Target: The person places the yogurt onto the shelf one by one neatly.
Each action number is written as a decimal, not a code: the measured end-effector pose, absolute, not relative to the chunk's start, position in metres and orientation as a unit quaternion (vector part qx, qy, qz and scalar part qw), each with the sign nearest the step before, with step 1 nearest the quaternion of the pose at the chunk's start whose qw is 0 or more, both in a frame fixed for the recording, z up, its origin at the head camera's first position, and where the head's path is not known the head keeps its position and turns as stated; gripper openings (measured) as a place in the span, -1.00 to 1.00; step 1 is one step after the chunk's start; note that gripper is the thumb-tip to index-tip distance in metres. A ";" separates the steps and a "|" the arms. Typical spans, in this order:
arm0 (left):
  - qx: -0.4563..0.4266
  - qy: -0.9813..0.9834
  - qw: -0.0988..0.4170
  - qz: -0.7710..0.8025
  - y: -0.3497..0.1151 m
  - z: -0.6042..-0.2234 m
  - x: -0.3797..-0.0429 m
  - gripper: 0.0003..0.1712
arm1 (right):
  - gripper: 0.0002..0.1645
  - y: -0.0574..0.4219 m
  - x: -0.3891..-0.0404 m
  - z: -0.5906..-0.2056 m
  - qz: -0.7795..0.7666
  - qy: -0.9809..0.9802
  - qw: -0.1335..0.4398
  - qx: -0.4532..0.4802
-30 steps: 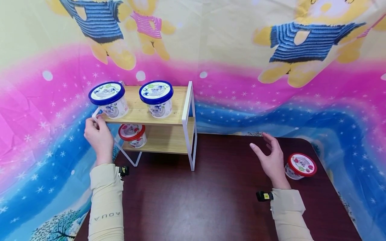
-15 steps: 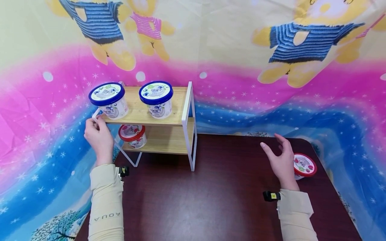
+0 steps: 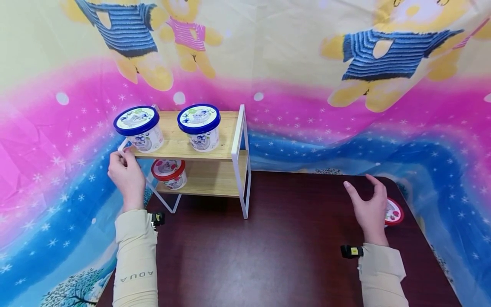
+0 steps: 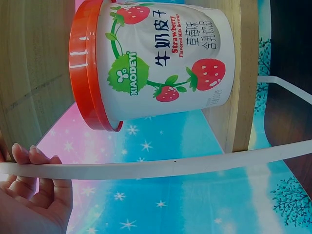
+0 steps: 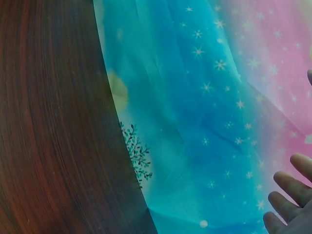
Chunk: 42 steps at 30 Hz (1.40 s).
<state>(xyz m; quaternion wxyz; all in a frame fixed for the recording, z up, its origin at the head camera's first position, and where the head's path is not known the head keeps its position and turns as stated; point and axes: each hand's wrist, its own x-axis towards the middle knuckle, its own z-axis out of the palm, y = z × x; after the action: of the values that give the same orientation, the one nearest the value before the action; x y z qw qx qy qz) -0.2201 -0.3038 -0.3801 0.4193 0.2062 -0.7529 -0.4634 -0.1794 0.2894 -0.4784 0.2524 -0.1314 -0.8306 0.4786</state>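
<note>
My left hand [image 3: 128, 179] grips the white metal frame at the front left corner of a two-tier wooden shelf rack [image 3: 226, 123]; in the left wrist view its fingers [image 4: 41, 156] curl round the white bar [image 4: 122, 171]. Two blue-lidded tubs [image 3: 198, 123] stand on the top tier. Below, at the left end, sits a red-lidded strawberry milk tub [image 4: 170, 58]. My right hand [image 3: 370, 211], thumb and fingers spread apart and holding nothing, hovers at the table's right side. It partly covers another red-lidded tub [image 3: 394, 212] in the head view.
The dark wood table [image 3: 280, 247] runs in front of the rack and to its right, ending in a rounded far right corner. A printed fabric backdrop [image 3: 299, 119] with bears and snowflakes hangs close behind and along both sides.
My right hand has moved rightward, with its fingers still spread, and now hides more of the red-lidded tub on the table. The left hand keeps its grip on the rack.
</note>
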 end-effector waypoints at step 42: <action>0.206 -0.752 0.434 -0.452 -0.303 -0.380 -0.222 -0.67 | 0.19 0.354 -0.172 -0.508 0.408 -0.857 0.212 -0.233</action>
<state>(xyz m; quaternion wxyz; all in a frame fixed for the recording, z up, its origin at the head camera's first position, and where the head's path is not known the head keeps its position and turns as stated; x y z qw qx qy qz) -0.2218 -0.3035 -0.3802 0.4340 0.2063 -0.7516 -0.4519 -0.1716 0.3536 -0.5085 0.2117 -0.2329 -0.8570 0.4080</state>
